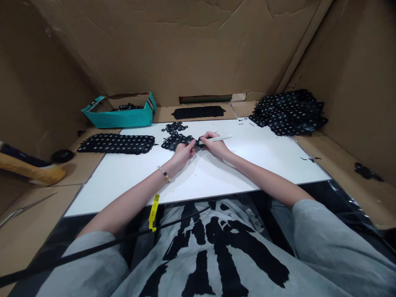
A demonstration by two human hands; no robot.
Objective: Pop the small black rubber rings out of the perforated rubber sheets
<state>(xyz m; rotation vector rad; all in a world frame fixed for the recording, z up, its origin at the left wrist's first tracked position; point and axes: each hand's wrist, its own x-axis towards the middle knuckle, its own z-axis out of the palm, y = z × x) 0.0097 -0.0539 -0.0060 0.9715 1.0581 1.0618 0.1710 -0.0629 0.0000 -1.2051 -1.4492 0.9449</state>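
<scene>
Black sheet [173, 142] (dotted pale grey).

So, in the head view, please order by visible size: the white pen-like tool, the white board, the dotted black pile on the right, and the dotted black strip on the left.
1. White board
2. Dotted black pile
3. Dotted black strip
4. White pen-like tool, partly hidden by the right hand

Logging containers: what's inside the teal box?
Black pieces with pale dots show inside the teal box, above its front wall. That wall hides the bottom, so the count can't be told.
</scene>
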